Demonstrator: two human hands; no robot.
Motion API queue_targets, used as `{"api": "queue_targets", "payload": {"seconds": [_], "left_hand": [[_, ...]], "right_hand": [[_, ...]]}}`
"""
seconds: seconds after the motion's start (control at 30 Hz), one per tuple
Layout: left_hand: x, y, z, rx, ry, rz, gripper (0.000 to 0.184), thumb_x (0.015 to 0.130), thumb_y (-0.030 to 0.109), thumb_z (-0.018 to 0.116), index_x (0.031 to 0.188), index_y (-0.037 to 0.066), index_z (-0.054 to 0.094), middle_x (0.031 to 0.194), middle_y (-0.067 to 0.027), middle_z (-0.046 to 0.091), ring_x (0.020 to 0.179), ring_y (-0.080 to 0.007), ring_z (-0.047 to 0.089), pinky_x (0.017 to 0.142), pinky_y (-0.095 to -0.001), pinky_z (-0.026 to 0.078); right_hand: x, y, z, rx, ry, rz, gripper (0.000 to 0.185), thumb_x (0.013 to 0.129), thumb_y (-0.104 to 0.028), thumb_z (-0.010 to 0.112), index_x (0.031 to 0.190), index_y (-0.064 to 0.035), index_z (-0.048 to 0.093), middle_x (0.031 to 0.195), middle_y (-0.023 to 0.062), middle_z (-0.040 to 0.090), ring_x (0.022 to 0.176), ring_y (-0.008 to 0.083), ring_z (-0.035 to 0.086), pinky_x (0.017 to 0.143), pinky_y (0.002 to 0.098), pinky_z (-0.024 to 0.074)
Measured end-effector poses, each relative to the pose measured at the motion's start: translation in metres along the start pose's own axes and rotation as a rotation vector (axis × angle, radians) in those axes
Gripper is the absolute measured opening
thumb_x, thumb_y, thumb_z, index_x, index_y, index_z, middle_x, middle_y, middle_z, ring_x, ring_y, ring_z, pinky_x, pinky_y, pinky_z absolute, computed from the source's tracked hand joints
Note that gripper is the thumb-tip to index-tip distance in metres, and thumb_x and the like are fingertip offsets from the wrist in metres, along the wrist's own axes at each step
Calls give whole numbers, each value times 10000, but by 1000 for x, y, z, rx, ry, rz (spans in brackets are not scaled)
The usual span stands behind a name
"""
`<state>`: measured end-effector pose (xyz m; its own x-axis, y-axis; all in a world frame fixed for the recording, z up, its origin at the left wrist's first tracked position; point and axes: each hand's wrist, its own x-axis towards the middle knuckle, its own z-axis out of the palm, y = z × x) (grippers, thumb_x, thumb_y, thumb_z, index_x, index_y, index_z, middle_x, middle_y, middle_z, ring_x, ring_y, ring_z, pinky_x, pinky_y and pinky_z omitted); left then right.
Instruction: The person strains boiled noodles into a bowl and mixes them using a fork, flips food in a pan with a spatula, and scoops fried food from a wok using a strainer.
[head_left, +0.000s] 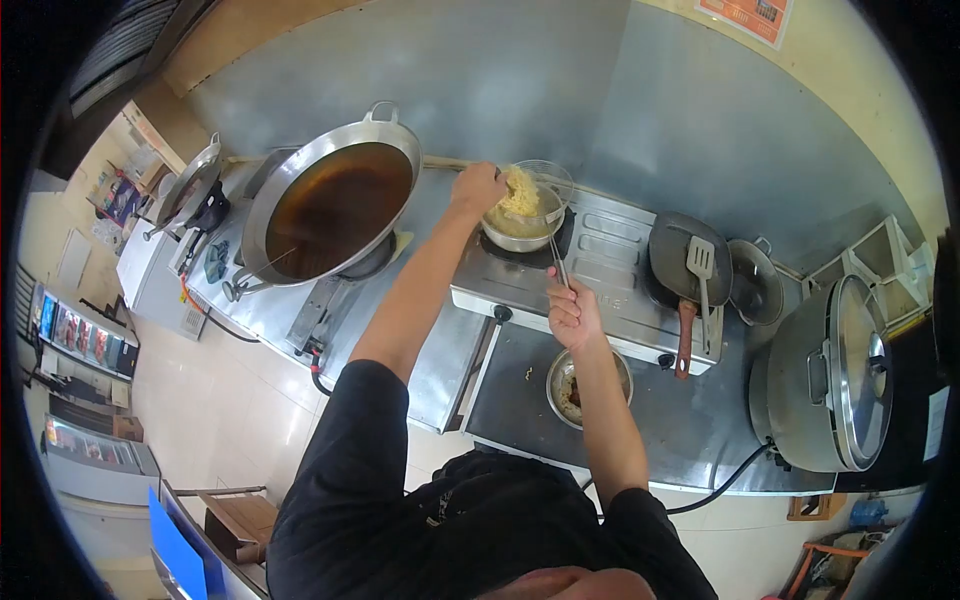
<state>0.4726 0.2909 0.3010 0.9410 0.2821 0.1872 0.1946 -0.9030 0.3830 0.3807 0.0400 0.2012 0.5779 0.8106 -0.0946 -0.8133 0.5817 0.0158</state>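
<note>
Yellow noodles are bunched above a small metal pot on the steel gas stove. My left hand is closed at the left edge of the noodles; what its fingers hold is hidden. A round wire strainer shows behind the noodles. In my right hand is a thin metal handle that runs up to the pot's rim. Below the stove, partly behind my right forearm, a metal bowl holds dark and brown bits.
A large wok of brown liquid stands at the left. On the stove's right side lie a dark pan and a slotted spatula. A lidded wok and a big lidded pot are farther right.
</note>
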Motion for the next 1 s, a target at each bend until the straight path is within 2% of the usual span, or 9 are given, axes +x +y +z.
{"api": "queue_targets", "payload": {"seconds": [0.27,0.37,0.43,0.53,0.63,0.83,0.93,1.0], "left_hand": [[-27,-13,-34,47,81,80,357,916,351,543,961,41,714,900,-219,683,876,-389,657,796,-486,523],[-32,-22,-39,31,122,112,358,921,363,535,965,58,718,883,-219,682,851,-395,657,773,-489,525],[-41,-20,-48,7,144,110,360,922,377,534,963,72,721,868,-214,682,829,-400,656,762,-486,526],[-43,-30,-51,-37,241,168,360,916,382,559,922,63,723,769,-197,667,742,-375,656,677,-457,520],[-43,-37,-53,-162,286,174,338,913,372,565,958,75,720,786,-189,678,763,-387,658,699,-462,527],[-49,-54,-54,-350,353,118,311,902,347,595,925,67,728,768,-180,677,735,-373,661,672,-439,516],[-52,-69,-43,-324,329,19,302,903,342,600,916,73,736,774,-184,675,746,-355,670,689,-432,517],[-56,-76,-35,-376,393,-18,310,903,348,604,904,70,741,740,-178,669,705,-344,660,676,-421,505]], "right_hand": [[8,23,-1,142,-166,14,290,1038,-246,338,1082,-1,487,608,-13,395,361,48,326,296,195,263],[8,27,0,192,-157,44,253,1032,-260,376,1040,-39,498,598,-25,383,366,43,312,288,202,238],[9,30,2,198,-143,20,260,1036,-242,353,1049,-20,488,601,-19,386,354,45,314,283,200,241],[10,32,1,201,-145,3,238,1031,-206,340,1029,-13,479,595,-19,381,344,43,310,277,199,236],[13,33,-3,222,-163,10,247,1032,-236,356,994,-25,478,592,-28,370,351,44,305,282,208,233],[14,37,-7,239,-180,18,283,1037,-274,356,934,-38,473,590,-33,359,352,44,299,288,215,228],[13,37,-6,239,-169,19,299,1036,-296,364,917,-43,470,584,-35,355,349,44,295,291,216,228],[13,37,-3,230,-170,22,302,1036,-306,364,908,-48,457,578,-35,355,345,47,298,293,218,229]]}}
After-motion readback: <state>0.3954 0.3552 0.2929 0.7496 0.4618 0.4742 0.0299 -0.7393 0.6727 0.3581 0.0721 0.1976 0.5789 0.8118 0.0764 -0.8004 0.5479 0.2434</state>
